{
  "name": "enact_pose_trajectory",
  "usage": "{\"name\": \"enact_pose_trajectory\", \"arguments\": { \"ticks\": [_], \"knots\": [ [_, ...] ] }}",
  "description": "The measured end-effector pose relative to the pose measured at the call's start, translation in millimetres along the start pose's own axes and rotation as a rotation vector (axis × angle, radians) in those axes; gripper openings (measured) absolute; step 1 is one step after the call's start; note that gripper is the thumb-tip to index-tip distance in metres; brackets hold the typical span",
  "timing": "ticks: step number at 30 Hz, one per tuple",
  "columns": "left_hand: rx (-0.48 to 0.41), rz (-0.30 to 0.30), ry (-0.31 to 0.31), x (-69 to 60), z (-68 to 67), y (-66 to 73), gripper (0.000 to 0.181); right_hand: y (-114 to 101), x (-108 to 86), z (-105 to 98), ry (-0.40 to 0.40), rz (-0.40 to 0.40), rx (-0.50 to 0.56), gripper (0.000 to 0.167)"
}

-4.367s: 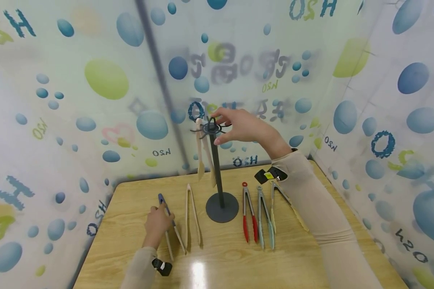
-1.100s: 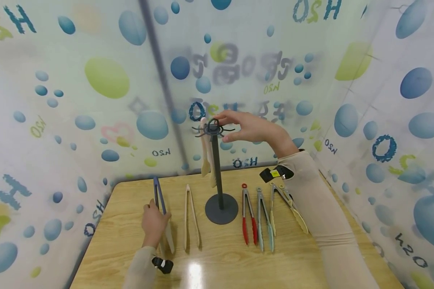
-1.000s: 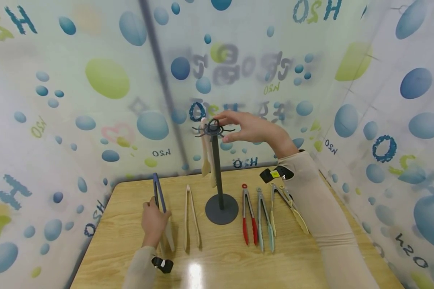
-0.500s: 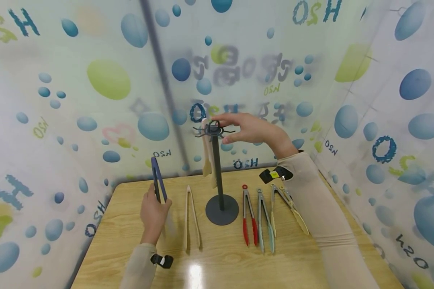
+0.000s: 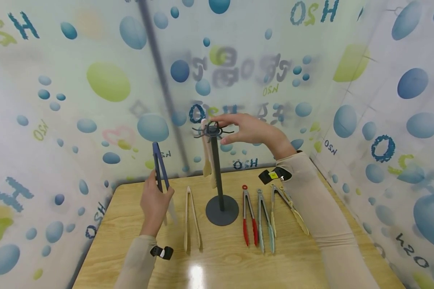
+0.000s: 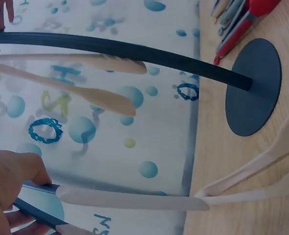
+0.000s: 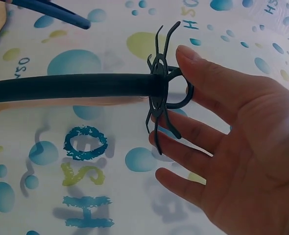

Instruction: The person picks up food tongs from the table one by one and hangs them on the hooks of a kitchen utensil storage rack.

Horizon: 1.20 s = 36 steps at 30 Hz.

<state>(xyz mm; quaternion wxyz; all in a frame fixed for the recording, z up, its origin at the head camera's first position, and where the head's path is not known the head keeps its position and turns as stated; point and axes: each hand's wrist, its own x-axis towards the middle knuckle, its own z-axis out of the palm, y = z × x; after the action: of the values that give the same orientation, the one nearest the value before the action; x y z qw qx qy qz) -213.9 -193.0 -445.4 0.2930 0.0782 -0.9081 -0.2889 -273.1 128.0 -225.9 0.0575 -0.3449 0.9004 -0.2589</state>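
In the head view my left hand (image 5: 155,206) grips a pair of blue tongs (image 5: 158,160) by the arms, raised off the table with the blue hinge end up. Their pale tips (image 6: 134,198) show in the left wrist view. My right hand (image 5: 256,132) is at the top of a dark hook stand (image 5: 218,172). Its thumb and fingers spread loosely around the ring (image 7: 183,93) and hooks; whether they touch is hard to tell. One pair of beige tongs (image 5: 207,160) hangs from the stand's left side.
Beige tongs (image 5: 187,216) lie on the wooden table (image 5: 224,261) left of the stand's round base (image 5: 222,216). To its right lie red tongs (image 5: 245,224), mint tongs (image 5: 265,224) and pale yellow tongs (image 5: 293,208); my right sleeve partly covers the yellow ones. Patterned curtains stand behind.
My left hand has taken hold of the blue tongs and lifted them from the table, and they have kept rising. My right hand has stayed near the stand's top.
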Motion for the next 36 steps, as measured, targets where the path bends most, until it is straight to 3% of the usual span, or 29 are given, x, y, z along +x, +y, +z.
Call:
{"name": "enact_pose_trajectory", "arguments": {
  "ticks": [8, 14, 24, 36],
  "knots": [
    [-0.011, 0.078, 0.034, 8.5, -2.8, 20.1, 0.077, -4, -0.7, 1, 0.021, 0.022, -0.021, 0.074],
    [-0.045, 0.097, 0.041, 13.1, -4.3, 28.4, 0.079, -5, 0.2, 2, 0.023, 0.041, -0.040, 0.074],
    [-0.062, 0.153, 0.080, 18.8, -6.5, 43.7, 0.078, -10, -2.3, 3, 0.041, 0.006, -0.032, 0.071],
    [-0.092, 0.192, 0.075, 22.4, -7.1, 59.4, 0.078, -20, -2.3, 5, 0.060, 0.051, -0.129, 0.074]
  ]
}}
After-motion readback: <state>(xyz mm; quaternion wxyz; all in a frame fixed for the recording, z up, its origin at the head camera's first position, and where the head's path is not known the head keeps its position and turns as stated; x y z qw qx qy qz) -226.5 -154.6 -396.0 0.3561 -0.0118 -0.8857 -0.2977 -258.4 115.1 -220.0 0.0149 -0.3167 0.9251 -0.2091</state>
